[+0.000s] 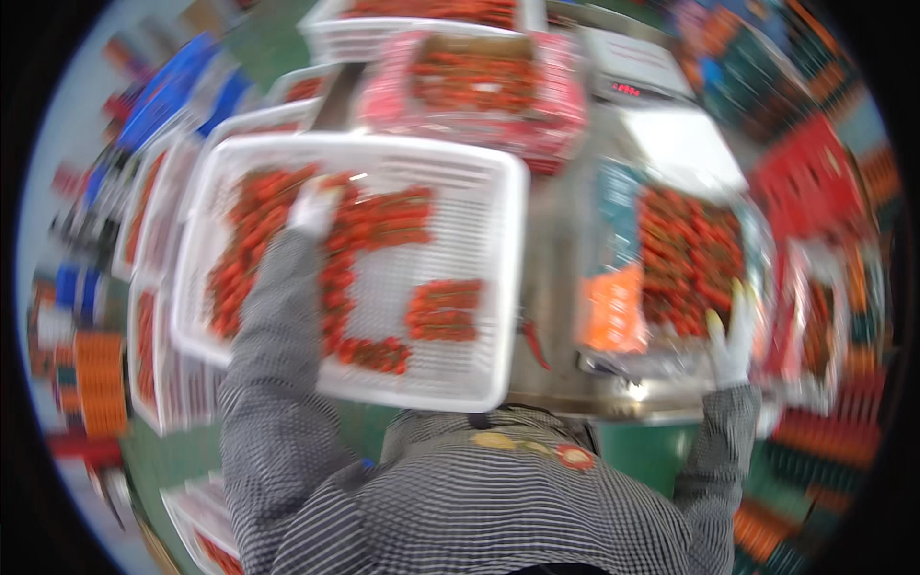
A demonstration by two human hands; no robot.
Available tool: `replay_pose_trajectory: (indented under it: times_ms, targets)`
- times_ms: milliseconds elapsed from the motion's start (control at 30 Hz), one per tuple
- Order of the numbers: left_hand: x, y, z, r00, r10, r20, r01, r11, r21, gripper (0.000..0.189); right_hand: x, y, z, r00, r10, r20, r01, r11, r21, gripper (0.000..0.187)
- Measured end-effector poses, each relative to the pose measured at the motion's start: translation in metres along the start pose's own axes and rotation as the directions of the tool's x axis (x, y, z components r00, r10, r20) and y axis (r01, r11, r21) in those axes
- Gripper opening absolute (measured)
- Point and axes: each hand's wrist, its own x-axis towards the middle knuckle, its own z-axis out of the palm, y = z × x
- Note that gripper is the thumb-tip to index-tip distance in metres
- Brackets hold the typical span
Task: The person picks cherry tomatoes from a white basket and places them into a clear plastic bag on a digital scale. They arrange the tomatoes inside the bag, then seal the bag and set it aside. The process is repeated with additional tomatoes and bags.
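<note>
In a large white plastic basket [460, 381] lie rows of small red tomatoes on the vine [259, 215]. My left hand [314, 207], in a white glove, is over the tomatoes near the basket's far left part; whether its fingers grip any is blurred. To the right, a box lined with clear film, with a teal and orange side panel [613, 287], is filled with tomatoes [690, 259]. My right hand [734, 338], gloved white with yellowish fingertips, rests at the box's near right corner with thumb and fingers apart. Red-handled snips [533, 343] lie on the metal table between basket and box.
Beyond the basket stands a pink film-wrapped box of tomatoes [474, 86]. A scale [632, 68] with a red lit display is at the back right, a white panel [683, 149] before it. White baskets [169, 208] of tomatoes stand left; a red crate [812, 180] is at the right.
</note>
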Motion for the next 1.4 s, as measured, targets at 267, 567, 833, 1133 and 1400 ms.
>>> replay_pose_trajectory:
  times_ms: [267,567,833,1133,1400]
  targets:
    - [-0.091,0.177,0.087,0.834,0.309,0.458,0.53,-0.214,-0.82,0.045,0.004,-0.078,-0.044,0.945,0.269,0.186,-0.316,0.602,0.733,0.031]
    - [-0.246,0.358,0.252,0.612,0.426,0.666,0.771,-0.138,-0.621,0.033,0.023,-0.067,-0.016,0.999,0.011,0.051,-0.037,0.843,0.537,0.058]
    - [-0.268,0.308,0.239,0.341,0.476,0.811,0.658,0.495,-0.568,0.058,0.044,0.075,-0.022,0.818,-0.135,0.559,-0.158,0.882,0.445,0.045]
    - [-0.246,0.19,0.132,0.82,0.227,0.525,0.323,0.574,-0.752,0.036,0.008,0.023,0.008,0.907,-0.101,0.408,0.261,0.896,-0.358,0.073]
    - [-0.114,0.019,0.005,0.863,0.288,-0.415,-0.062,0.876,0.478,0.038,0.014,0.012,0.001,0.896,-0.015,0.444,0.216,0.888,-0.406,0.095]
